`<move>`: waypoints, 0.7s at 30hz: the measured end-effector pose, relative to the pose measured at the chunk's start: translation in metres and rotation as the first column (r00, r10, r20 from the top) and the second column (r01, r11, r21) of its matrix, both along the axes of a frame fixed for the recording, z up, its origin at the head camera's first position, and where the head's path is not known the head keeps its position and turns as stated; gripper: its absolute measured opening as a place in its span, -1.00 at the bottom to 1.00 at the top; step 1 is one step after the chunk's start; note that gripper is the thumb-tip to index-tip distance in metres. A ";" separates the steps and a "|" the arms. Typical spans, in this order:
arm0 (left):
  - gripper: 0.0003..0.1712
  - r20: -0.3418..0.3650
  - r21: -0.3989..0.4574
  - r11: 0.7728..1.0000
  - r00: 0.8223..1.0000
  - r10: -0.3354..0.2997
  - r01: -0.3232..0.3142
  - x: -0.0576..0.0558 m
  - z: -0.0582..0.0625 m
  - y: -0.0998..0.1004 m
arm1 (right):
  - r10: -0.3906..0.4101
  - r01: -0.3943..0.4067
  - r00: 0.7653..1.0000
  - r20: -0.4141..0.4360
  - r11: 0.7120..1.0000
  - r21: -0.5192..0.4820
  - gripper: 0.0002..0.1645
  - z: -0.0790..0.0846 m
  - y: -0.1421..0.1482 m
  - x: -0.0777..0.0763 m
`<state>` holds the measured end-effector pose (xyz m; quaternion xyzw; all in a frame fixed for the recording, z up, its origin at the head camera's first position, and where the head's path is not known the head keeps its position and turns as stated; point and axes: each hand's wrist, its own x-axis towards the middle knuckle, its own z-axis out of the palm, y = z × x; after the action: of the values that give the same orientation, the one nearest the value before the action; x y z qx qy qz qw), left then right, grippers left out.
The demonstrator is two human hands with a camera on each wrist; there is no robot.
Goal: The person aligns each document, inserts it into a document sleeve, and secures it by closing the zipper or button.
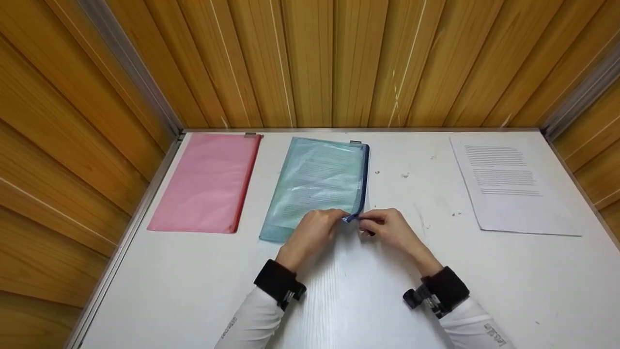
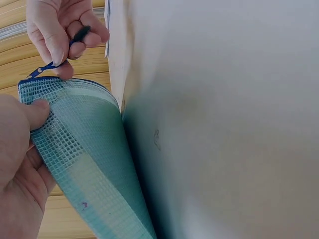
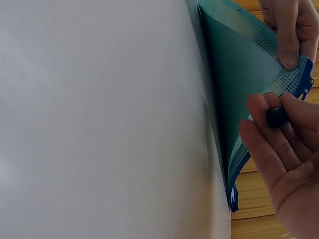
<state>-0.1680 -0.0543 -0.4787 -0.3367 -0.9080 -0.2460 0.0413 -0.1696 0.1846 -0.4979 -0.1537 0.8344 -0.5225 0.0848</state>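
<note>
Teal zip pouch (image 1: 317,186) held at its near, zipper-side corner, zipper pull (image 2: 47,66) pinched.
The raised corner is pinched by the left hand (image 1: 312,232); just beside it, the blue pull is gripped by the right hand (image 1: 393,230). Beyond the grip, the pouch is spread on the white table (image 1: 339,305). A pink pouch (image 1: 201,184) is laid left of the grip, printed paper (image 1: 513,189) well apart to its right.
</note>
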 end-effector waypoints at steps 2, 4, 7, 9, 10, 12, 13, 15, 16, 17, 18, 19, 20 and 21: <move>-0.51 0.003 -0.002 1.000 1.000 -0.005 0.005 0.000 0.001 0.000 | -0.014 0.014 1.000 -0.006 1.000 0.005 -0.71 0.002 0.002 -0.001; -0.50 0.009 -0.002 1.000 1.000 -0.009 0.009 -0.001 0.001 0.000 | -0.029 0.029 0.999 -0.014 1.000 0.009 -0.73 0.003 0.005 -0.003; -0.51 0.008 -0.009 1.000 1.000 -0.016 0.016 -0.002 0.002 0.000 | -0.056 0.058 0.998 -0.036 0.998 0.037 -0.76 0.006 0.007 -0.004; -0.52 0.002 -0.006 1.000 1.000 -0.027 0.027 -0.004 0.001 -0.001 | -0.069 0.073 0.996 -0.059 0.995 0.061 -0.78 0.007 0.008 -0.005; -0.53 -0.003 -0.003 0.999 0.999 -0.032 0.032 -0.005 0.001 -0.001 | -0.073 0.078 0.995 -0.074 0.995 0.069 -0.78 0.008 0.009 -0.006; -0.54 -0.011 -0.003 0.999 0.999 -0.040 0.040 -0.006 0.001 -0.001 | -0.080 0.088 0.992 -0.099 0.992 0.086 -0.80 0.008 0.010 -0.007; -0.56 -0.020 -0.002 0.999 0.999 -0.046 0.046 -0.007 0.001 -0.001 | -0.082 0.094 0.990 -0.114 0.991 0.097 -0.81 0.008 0.010 -0.008; -0.59 -0.030 -0.002 0.998 0.998 -0.058 0.058 -0.009 0.002 -0.001 | -0.090 0.105 0.987 -0.134 0.988 0.113 -0.82 0.008 0.013 -0.010; -0.60 -0.036 -0.006 0.998 0.998 -0.061 0.061 -0.010 0.002 -0.001 | -0.094 0.111 0.986 -0.138 0.987 0.120 -0.82 0.008 0.014 -0.011; -0.61 -0.043 -0.013 0.998 0.997 -0.064 0.063 -0.010 0.003 -0.001 | -0.101 0.119 0.985 -0.140 0.985 0.128 -0.83 0.007 0.015 -0.012; -0.62 -0.052 -0.018 0.998 0.996 -0.069 0.068 -0.010 0.003 -0.001 | -0.104 0.123 0.984 -0.142 0.983 0.133 -0.83 0.007 0.017 -0.013; -0.63 -0.056 -0.021 0.997 0.996 -0.073 0.072 -0.010 0.004 -0.001 | -0.108 0.128 0.984 -0.145 0.982 0.141 -0.83 0.006 0.019 -0.013; -0.63 -0.055 -0.024 0.997 0.996 -0.075 0.074 -0.011 0.004 -0.001 | -0.108 0.129 0.984 -0.145 0.981 0.144 -0.82 0.006 0.020 -0.014; -0.63 -0.056 -0.028 0.997 0.995 -0.078 0.076 -0.011 0.005 -0.001 | -0.107 0.129 0.984 -0.146 0.980 0.150 -0.82 0.006 0.021 -0.014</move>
<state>-0.1785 -0.0552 -0.4742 -0.3787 -0.8959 -0.2262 0.0533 -0.1838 0.2055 -0.4914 -0.1323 0.8847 -0.4469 0.0081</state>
